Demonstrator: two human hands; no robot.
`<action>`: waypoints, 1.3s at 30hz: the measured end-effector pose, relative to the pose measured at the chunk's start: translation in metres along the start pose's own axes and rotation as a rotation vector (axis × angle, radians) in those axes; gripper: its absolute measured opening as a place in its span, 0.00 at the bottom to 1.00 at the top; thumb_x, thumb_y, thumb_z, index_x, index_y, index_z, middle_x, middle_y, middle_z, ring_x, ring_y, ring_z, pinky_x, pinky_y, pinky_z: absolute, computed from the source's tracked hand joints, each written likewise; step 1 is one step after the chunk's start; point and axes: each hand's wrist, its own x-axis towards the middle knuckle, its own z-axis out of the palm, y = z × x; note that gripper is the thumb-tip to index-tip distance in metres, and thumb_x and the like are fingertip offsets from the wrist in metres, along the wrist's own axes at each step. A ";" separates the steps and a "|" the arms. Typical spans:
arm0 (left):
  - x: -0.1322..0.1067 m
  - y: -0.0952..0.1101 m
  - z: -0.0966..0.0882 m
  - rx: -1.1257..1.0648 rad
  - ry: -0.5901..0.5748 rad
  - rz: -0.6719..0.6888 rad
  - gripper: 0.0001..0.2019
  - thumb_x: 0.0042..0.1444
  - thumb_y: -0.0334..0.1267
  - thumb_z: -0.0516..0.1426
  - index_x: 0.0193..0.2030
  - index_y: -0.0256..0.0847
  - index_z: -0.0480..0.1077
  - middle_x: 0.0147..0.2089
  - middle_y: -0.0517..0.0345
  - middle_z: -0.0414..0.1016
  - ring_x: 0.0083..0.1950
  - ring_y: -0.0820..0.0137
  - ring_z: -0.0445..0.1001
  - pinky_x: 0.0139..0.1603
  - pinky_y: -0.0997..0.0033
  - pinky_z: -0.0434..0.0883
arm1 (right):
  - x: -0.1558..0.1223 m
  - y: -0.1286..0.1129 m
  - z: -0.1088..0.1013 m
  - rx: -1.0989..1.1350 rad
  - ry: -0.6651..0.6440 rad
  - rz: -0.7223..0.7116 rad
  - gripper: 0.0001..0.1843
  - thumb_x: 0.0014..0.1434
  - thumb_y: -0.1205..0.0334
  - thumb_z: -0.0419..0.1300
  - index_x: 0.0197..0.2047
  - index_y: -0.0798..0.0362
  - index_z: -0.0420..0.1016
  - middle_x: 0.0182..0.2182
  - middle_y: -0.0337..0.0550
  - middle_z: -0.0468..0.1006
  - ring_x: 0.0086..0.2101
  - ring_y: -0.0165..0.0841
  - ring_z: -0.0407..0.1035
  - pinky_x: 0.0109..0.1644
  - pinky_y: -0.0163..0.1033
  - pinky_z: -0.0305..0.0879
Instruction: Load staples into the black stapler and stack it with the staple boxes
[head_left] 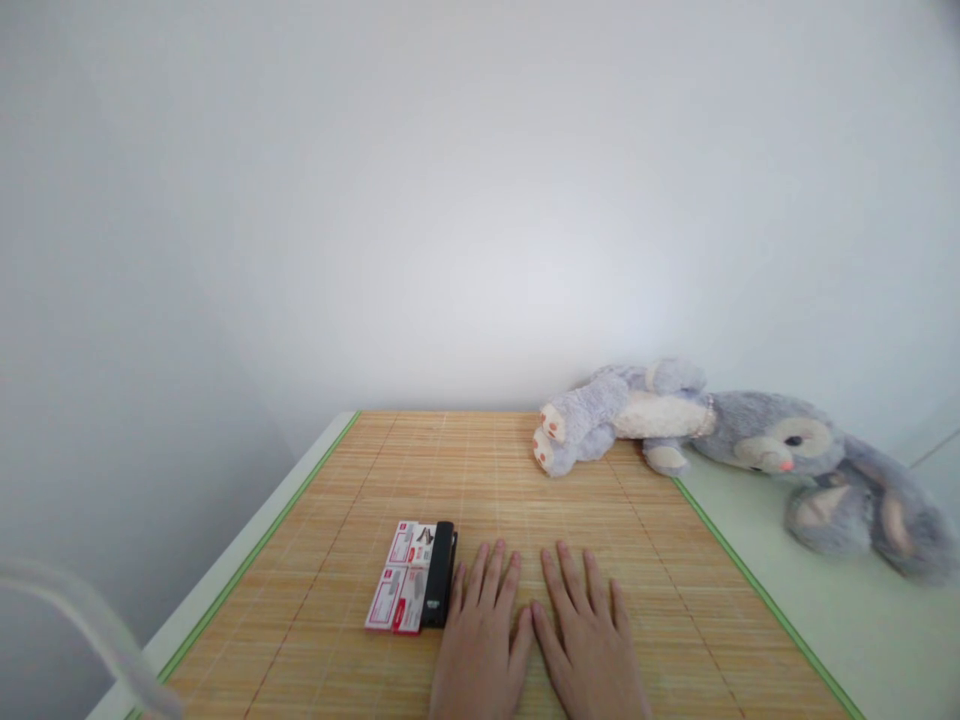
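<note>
Left hand [480,640] and right hand [591,640] lie palm-down on a bamboo mat [450,470], fingers [493,575] outstretched, slightly spread, gripping nothing; a black stapler [438,575] and two staple boxes [409,592] rest beside the left.

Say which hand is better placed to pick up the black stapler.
Left, I'd say. The left hand lies flat on the bamboo mat, right beside the black stapler. The right hand, also flat, is farther off, with the left in between.
</note>
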 end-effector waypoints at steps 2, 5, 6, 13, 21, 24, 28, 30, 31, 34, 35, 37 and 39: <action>0.000 0.000 0.002 -0.012 0.003 -0.025 0.29 0.72 0.47 0.46 0.78 0.52 0.46 0.80 0.61 0.43 0.80 0.58 0.46 0.76 0.44 0.56 | 0.000 0.000 -0.001 -0.003 0.004 -0.001 0.34 0.71 0.42 0.44 0.76 0.41 0.50 0.75 0.38 0.48 0.72 0.57 0.45 0.71 0.71 0.45; 0.001 0.001 0.007 -0.042 0.033 -0.100 0.31 0.71 0.47 0.46 0.78 0.48 0.46 0.80 0.58 0.42 0.80 0.57 0.44 0.77 0.44 0.54 | 0.000 -0.001 -0.001 -0.009 0.006 -0.005 0.34 0.71 0.41 0.44 0.76 0.42 0.51 0.75 0.38 0.48 0.72 0.57 0.45 0.71 0.71 0.45; 0.002 0.000 0.009 -0.056 0.043 -0.126 0.31 0.71 0.47 0.47 0.78 0.46 0.46 0.81 0.56 0.41 0.80 0.57 0.44 0.77 0.44 0.53 | -0.001 -0.001 -0.001 -0.012 0.005 -0.004 0.35 0.71 0.41 0.44 0.76 0.42 0.51 0.75 0.38 0.48 0.72 0.56 0.44 0.71 0.71 0.44; 0.006 -0.010 0.014 -0.098 0.076 -0.255 0.31 0.71 0.47 0.45 0.77 0.38 0.49 0.80 0.50 0.46 0.80 0.58 0.44 0.78 0.48 0.54 | -0.002 0.000 0.001 -0.019 0.010 -0.006 0.35 0.70 0.42 0.44 0.76 0.42 0.50 0.75 0.39 0.48 0.73 0.55 0.43 0.71 0.70 0.43; 0.005 -0.042 0.002 -0.046 0.110 -0.262 0.31 0.71 0.47 0.46 0.76 0.35 0.52 0.78 0.45 0.50 0.79 0.56 0.48 0.77 0.47 0.56 | -0.001 -0.001 0.000 0.004 0.005 -0.001 0.35 0.70 0.41 0.44 0.76 0.42 0.50 0.75 0.38 0.49 0.73 0.56 0.43 0.72 0.70 0.42; 0.006 -0.053 -0.002 -0.031 0.103 -0.266 0.32 0.71 0.48 0.46 0.76 0.34 0.51 0.78 0.43 0.50 0.79 0.56 0.49 0.77 0.46 0.56 | -0.001 -0.001 -0.001 0.004 -0.002 0.005 0.35 0.70 0.41 0.44 0.76 0.42 0.50 0.75 0.38 0.49 0.73 0.55 0.43 0.72 0.70 0.42; 0.007 -0.067 -0.004 -0.023 0.117 -0.282 0.31 0.71 0.48 0.47 0.75 0.33 0.53 0.78 0.43 0.51 0.79 0.55 0.49 0.77 0.47 0.55 | -0.001 -0.001 -0.002 -0.001 -0.003 0.002 0.35 0.70 0.42 0.43 0.76 0.42 0.49 0.75 0.36 0.48 0.73 0.55 0.42 0.72 0.70 0.43; 0.008 -0.072 -0.003 -0.029 0.121 -0.281 0.31 0.71 0.48 0.47 0.75 0.33 0.53 0.78 0.43 0.51 0.79 0.55 0.49 0.77 0.46 0.55 | -0.001 0.000 -0.001 -0.005 -0.002 0.000 0.35 0.70 0.41 0.43 0.76 0.42 0.50 0.75 0.36 0.48 0.73 0.55 0.43 0.72 0.70 0.43; 0.008 -0.074 -0.003 -0.037 0.123 -0.280 0.31 0.71 0.47 0.48 0.75 0.33 0.53 0.78 0.43 0.51 0.79 0.55 0.49 0.77 0.45 0.55 | -0.001 0.000 -0.001 -0.006 0.000 -0.002 0.35 0.70 0.41 0.43 0.76 0.42 0.50 0.75 0.36 0.48 0.73 0.55 0.43 0.72 0.70 0.43; 0.007 -0.072 -0.007 -0.103 0.126 -0.276 0.30 0.70 0.45 0.48 0.74 0.33 0.55 0.77 0.43 0.56 0.78 0.56 0.53 0.76 0.45 0.58 | -0.001 0.000 0.000 -0.010 0.006 -0.006 0.35 0.70 0.41 0.44 0.76 0.43 0.51 0.75 0.38 0.49 0.73 0.56 0.43 0.72 0.70 0.43; 0.005 -0.069 -0.012 -0.144 0.126 -0.267 0.28 0.71 0.44 0.48 0.73 0.35 0.57 0.75 0.45 0.59 0.76 0.58 0.57 0.75 0.47 0.60 | -0.001 0.000 0.001 -0.012 0.005 -0.006 0.35 0.70 0.41 0.44 0.76 0.43 0.51 0.75 0.38 0.49 0.73 0.56 0.43 0.71 0.70 0.43; -0.001 -0.065 -0.025 -0.210 0.154 -0.224 0.23 0.71 0.41 0.47 0.71 0.43 0.62 0.72 0.51 0.66 0.73 0.62 0.64 0.73 0.52 0.65 | -0.001 0.000 0.001 -0.016 -0.002 -0.004 0.35 0.70 0.42 0.44 0.76 0.43 0.52 0.75 0.38 0.50 0.73 0.56 0.44 0.71 0.70 0.43; -0.011 -0.065 -0.045 -0.207 0.250 -0.175 0.20 0.71 0.40 0.48 0.66 0.50 0.68 0.67 0.56 0.72 0.69 0.63 0.69 0.72 0.51 0.66 | 0.000 0.000 0.001 -0.016 -0.006 -0.001 0.36 0.69 0.42 0.44 0.76 0.43 0.52 0.75 0.38 0.50 0.73 0.56 0.44 0.71 0.70 0.43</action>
